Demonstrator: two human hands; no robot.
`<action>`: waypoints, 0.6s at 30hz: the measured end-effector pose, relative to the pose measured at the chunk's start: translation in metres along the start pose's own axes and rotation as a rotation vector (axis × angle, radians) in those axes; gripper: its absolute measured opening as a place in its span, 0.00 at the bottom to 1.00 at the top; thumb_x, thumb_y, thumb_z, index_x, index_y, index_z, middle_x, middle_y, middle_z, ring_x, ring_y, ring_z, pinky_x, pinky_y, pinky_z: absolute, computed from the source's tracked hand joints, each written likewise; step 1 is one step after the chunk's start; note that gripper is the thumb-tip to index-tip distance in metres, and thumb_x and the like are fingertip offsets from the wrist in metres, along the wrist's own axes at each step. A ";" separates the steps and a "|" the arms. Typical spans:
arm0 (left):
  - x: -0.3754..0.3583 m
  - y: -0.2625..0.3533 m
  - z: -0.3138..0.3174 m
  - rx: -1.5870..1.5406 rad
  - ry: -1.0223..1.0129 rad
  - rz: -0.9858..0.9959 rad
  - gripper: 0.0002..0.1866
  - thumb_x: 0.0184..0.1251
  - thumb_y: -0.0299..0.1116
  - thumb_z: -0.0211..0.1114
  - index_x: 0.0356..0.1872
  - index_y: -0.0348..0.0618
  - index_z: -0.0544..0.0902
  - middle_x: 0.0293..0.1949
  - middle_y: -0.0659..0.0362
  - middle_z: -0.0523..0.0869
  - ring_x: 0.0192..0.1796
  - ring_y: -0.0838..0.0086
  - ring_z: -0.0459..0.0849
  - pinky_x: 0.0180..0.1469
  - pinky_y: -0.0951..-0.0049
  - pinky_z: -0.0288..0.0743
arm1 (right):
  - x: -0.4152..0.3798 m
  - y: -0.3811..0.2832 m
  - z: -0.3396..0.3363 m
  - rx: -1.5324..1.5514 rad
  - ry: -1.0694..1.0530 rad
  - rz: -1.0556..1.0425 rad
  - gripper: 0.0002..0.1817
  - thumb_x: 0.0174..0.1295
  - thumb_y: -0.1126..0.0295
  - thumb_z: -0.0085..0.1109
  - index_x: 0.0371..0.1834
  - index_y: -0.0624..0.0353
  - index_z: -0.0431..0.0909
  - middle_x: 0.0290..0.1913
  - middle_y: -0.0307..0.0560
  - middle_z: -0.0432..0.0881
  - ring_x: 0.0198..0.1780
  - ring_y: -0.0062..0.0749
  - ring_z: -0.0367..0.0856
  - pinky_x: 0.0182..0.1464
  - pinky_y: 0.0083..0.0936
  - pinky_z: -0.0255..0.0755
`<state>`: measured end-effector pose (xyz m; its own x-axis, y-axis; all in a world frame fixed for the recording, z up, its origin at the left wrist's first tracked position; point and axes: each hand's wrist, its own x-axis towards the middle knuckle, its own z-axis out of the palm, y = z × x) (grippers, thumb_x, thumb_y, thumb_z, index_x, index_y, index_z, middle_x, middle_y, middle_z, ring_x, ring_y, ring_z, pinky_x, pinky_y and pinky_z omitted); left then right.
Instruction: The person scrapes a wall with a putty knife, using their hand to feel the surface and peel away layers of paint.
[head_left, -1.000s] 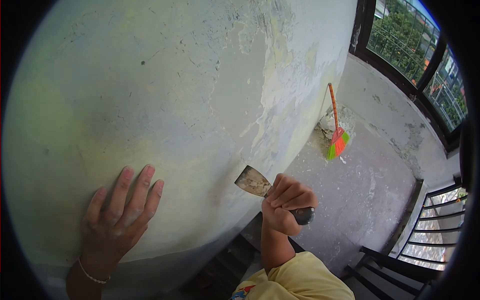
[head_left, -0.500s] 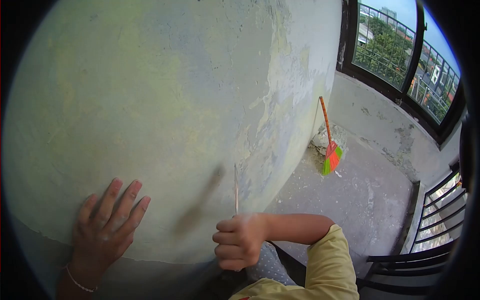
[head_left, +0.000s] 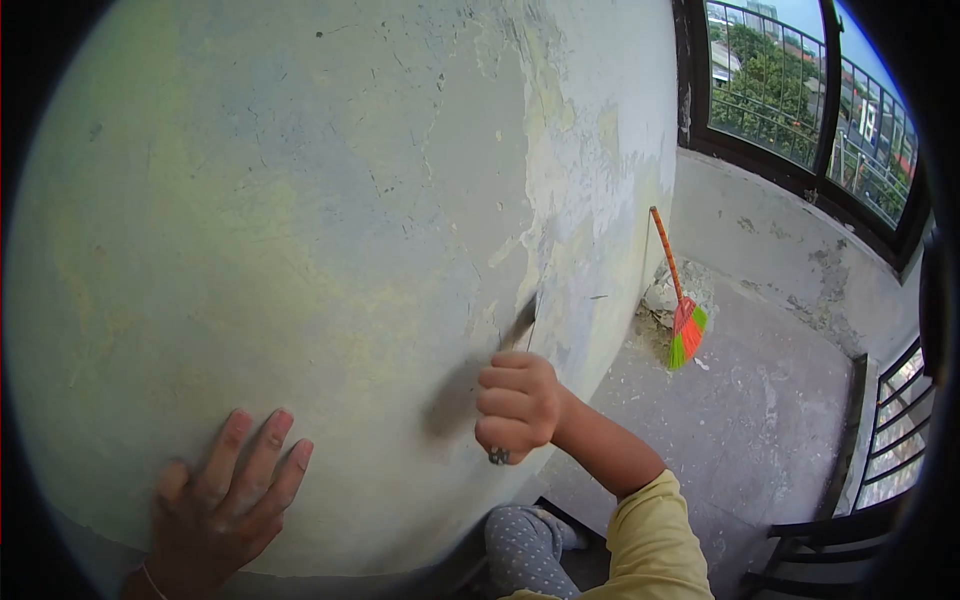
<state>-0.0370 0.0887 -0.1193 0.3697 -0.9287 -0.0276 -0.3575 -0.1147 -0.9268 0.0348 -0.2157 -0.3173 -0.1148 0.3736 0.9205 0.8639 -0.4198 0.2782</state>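
Note:
My right hand [head_left: 518, 405] is wrapped in a fist around a scraper [head_left: 533, 325]. Its thin blade shows edge-on above the fist, the tip at the peeling paint of the wall [head_left: 330, 240]; the fist covers most of the handle. Lower left, my left hand [head_left: 225, 505] lies against the wall with its fingers spread, holding nothing. Bare grey patches and ragged paint edges run up the wall above the scraper. A thin dark sliver [head_left: 599, 297] shows just right of the blade, possibly a flake of paint.
A broom [head_left: 688, 320] with orange and green bristles leans in the corner. Pale bits dot the grey floor [head_left: 745, 400]. Dark-framed windows [head_left: 770, 100] stand above a low wall at upper right, and dark metal bars [head_left: 850, 525] at lower right.
My right hand has moved up and to the right with the scraper, along the wall. A thin sliver now shows beside the blade. My left hand stays on the wall; the view has shifted a little.

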 end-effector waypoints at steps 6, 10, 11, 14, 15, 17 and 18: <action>-0.003 0.002 -0.002 0.000 -0.006 0.031 0.22 0.65 0.38 0.56 0.60 0.59 0.81 0.70 0.60 0.76 0.73 0.63 0.69 0.52 0.60 0.59 | 0.012 -0.031 0.026 0.146 0.080 -0.047 0.16 0.58 0.78 0.45 0.15 0.50 0.58 0.20 0.36 0.55 0.19 0.28 0.63 0.21 0.25 0.52; -0.006 0.001 -0.007 0.021 -0.084 0.039 0.23 0.65 0.37 0.55 0.62 0.58 0.79 0.70 0.57 0.76 0.73 0.60 0.69 0.52 0.58 0.60 | 0.005 -0.042 0.014 0.077 0.087 0.001 0.16 0.60 0.77 0.44 0.14 0.50 0.58 0.20 0.36 0.55 0.19 0.28 0.63 0.21 0.26 0.51; -0.007 0.003 -0.006 0.031 -0.105 0.045 0.23 0.66 0.37 0.55 0.62 0.57 0.79 0.70 0.56 0.75 0.73 0.60 0.69 0.53 0.58 0.60 | 0.010 -0.058 0.013 0.145 0.150 -0.047 0.16 0.61 0.76 0.44 0.14 0.51 0.58 0.20 0.36 0.55 0.19 0.29 0.63 0.21 0.26 0.51; -0.006 0.004 -0.001 0.014 -0.036 0.026 0.23 0.66 0.37 0.54 0.62 0.56 0.79 0.70 0.56 0.75 0.73 0.59 0.69 0.53 0.58 0.60 | 0.015 -0.075 0.034 0.377 0.205 -0.085 0.16 0.58 0.79 0.45 0.14 0.52 0.57 0.20 0.36 0.54 0.18 0.29 0.61 0.21 0.26 0.49; -0.007 0.004 -0.001 0.011 -0.037 0.038 0.23 0.66 0.37 0.54 0.62 0.56 0.79 0.70 0.56 0.75 0.73 0.59 0.69 0.53 0.58 0.60 | 0.016 -0.074 0.032 0.387 0.233 -0.061 0.16 0.55 0.82 0.45 0.14 0.53 0.57 0.19 0.36 0.53 0.17 0.29 0.60 0.20 0.26 0.47; -0.007 0.006 0.001 0.020 -0.036 0.024 0.23 0.66 0.37 0.54 0.62 0.56 0.79 0.70 0.56 0.75 0.73 0.59 0.68 0.55 0.57 0.60 | 0.019 -0.065 0.021 0.377 0.252 -0.023 0.16 0.54 0.83 0.46 0.14 0.54 0.57 0.19 0.36 0.52 0.17 0.29 0.59 0.20 0.26 0.47; -0.008 0.006 0.000 0.013 -0.039 0.029 0.23 0.66 0.37 0.54 0.62 0.56 0.79 0.70 0.56 0.75 0.73 0.59 0.68 0.55 0.57 0.60 | 0.020 -0.066 0.016 0.370 0.274 0.021 0.15 0.52 0.84 0.46 0.14 0.54 0.57 0.19 0.36 0.52 0.16 0.29 0.59 0.20 0.26 0.47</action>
<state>-0.0418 0.0954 -0.1251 0.3922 -0.9173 -0.0688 -0.3575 -0.0831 -0.9302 -0.0167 -0.1669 -0.3219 -0.1778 0.1147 0.9773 0.9787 -0.0833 0.1878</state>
